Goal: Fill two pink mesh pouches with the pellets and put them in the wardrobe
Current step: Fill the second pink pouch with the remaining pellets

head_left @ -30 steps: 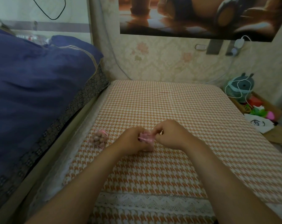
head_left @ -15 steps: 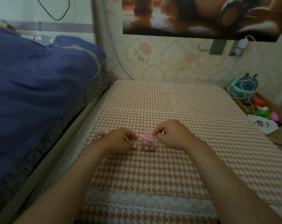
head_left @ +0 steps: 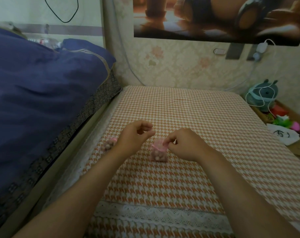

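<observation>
A pink mesh pouch full of round pale pellets stands on the orange-and-white houndstooth cloth, near the middle of the table. The right hand comes in from four o'clock of it and pinches its gathered top between thumb and forefinger, the other fingers curled in. The left hand hangs just above the cloth at ten o'clock of that pouch, apart from it, fingers loosely curled with thumb and forefinger close together; nothing shows between them. At nine o'clock, beyond the left wrist and partly hidden by it, a second pouch lies on the cloth, also filled with pellets, close to the table's left edge. A white lace trim runs across the cloth at six o'clock. A dark blue quilt is heaped on the bed alongside, from eight to ten o'clock. At two o'clock, off the table's far right corner, sits a teal round toy wound with a white cable.
</observation>
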Motion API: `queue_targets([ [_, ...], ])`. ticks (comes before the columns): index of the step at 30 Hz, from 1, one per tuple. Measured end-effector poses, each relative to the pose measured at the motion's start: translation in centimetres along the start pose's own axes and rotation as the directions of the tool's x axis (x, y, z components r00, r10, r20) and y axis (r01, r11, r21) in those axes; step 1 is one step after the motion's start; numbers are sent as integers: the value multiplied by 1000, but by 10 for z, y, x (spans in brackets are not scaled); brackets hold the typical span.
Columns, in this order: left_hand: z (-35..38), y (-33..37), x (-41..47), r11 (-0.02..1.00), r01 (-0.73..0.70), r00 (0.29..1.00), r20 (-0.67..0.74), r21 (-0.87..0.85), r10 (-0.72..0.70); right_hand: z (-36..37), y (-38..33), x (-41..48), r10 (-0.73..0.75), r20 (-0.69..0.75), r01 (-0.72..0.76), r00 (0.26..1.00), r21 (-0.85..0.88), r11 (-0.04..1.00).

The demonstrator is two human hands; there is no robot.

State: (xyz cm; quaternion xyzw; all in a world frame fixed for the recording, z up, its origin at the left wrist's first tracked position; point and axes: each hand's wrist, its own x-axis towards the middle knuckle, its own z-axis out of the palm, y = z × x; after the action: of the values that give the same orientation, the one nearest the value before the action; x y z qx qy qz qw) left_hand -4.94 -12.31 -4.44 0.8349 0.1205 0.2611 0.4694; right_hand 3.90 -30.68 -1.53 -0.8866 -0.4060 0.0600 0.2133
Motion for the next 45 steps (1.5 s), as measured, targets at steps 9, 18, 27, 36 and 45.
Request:
queue_targets([
  [9,15,9,-2,970,-159,974,187,185,124,-4,-1,-3,-16,3,16,1000,-35,999],
  [18,3,1,-6,992,122,936,337,-32,-105,-3,1,0,-20,-2,19,1000,-17,1000],
  [27,-1,-5,-9,964,-72,946,323,255,-15,5,7,-1,1,1,-1,1000,159,987],
  [36,12,-8,-12,990,48,865,490,132,-107,8,-3,1,-79,68,77,995,28,997],
  [45,22,-10,-11,991,-30,924,383,127,-21,2,-1,0,-50,60,52,997,-33,998],
])
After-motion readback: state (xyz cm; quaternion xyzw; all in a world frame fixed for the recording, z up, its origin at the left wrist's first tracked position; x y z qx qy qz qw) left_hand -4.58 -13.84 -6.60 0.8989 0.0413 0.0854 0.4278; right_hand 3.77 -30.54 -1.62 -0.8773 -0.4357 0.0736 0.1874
